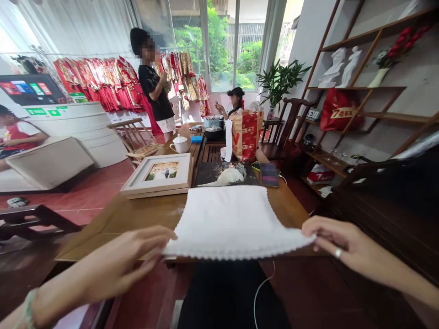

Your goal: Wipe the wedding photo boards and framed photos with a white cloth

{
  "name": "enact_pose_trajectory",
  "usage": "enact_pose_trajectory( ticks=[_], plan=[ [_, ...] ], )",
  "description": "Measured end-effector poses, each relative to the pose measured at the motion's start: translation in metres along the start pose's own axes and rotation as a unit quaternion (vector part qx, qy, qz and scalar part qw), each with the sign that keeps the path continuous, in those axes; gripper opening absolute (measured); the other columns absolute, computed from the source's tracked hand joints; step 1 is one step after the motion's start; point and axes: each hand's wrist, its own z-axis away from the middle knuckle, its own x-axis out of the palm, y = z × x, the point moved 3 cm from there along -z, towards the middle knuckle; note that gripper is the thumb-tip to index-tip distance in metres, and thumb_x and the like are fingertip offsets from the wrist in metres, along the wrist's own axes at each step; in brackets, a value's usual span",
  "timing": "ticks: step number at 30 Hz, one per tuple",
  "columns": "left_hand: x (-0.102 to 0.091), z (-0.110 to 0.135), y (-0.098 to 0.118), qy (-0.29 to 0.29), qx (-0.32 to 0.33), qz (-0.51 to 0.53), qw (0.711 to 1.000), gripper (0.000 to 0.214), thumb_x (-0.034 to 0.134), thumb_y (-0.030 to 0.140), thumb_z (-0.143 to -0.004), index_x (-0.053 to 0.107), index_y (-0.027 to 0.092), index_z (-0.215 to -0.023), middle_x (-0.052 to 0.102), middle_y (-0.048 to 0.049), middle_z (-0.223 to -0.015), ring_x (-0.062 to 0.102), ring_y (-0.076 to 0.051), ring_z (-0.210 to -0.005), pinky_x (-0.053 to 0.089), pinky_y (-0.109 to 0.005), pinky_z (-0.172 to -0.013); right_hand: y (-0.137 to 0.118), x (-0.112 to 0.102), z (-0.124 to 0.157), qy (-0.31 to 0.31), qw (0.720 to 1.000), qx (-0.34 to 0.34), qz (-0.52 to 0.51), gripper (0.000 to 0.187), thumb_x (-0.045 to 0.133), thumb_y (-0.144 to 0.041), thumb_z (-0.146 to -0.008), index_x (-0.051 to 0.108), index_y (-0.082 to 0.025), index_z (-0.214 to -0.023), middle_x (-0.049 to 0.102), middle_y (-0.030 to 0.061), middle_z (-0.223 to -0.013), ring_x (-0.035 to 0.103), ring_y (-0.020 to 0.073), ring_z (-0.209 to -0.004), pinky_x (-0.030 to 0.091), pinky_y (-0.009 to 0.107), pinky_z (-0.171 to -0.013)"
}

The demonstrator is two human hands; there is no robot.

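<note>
Observed white cloth (226, 219), scalloped at border, spread over near side of wooden table (133, 217). Noted left hand (135, 256) at near left corner, with fingers and thumb closed on cloth; slightly blurred. Noted right hand (338, 240) at near right corner, with cloth pinched between thumb and fingers and drawn out to a point. Recorded silver ring (338, 253) on right hand, pale green bracelet (29, 307) on left wrist. Just beyond far edge of cloth, recorded dark board (224, 175) with white bird picture, between white picture frame (183, 170) at left and phone (269, 175) at right. Farther back on table, logged red-and-tan paper bag (246, 139), white lidded cup (180, 144) and black pan (214, 134).
</note>
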Motion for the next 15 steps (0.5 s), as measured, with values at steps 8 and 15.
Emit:
enact_pose_trajectory(
  ticks=[8,15],
  plan=[
    [0.027,-0.022,-0.046,0.082,-0.171,0.113,0.975,0.037,0.04,0.047,-0.086,0.063,0.019,-0.082,0.066,-0.0017,-0.082,0.059,-0.02,-0.077,0.046,-0.025,-0.069,0.02,-0.007,-0.038,0.128,0.99,-0.022,0.053,0.023,0.06,-0.043,-0.082,0.065,-0.021,-0.084,0.064,0.0041,-0.077,0.058,0.019,-0.07,0.046,0.027,-0.062],
    [0.052,-0.094,-0.105,0.162,-0.241,0.092,0.952,0.025,0.051,0.042,-0.069,0.045,0.022,-0.056,0.055,-0.0022,-0.06,0.053,-0.021,-0.065,0.037,-0.027,-0.061,0.066,0.002,-0.154,0.139,0.984,-0.002,0.115,0.022,0.058,-0.039,-0.071,0.064,-0.018,-0.073,0.059,-0.0003,-0.061,0.051,0.0158,-0.057,0.038,0.026,-0.054]
  ],
)
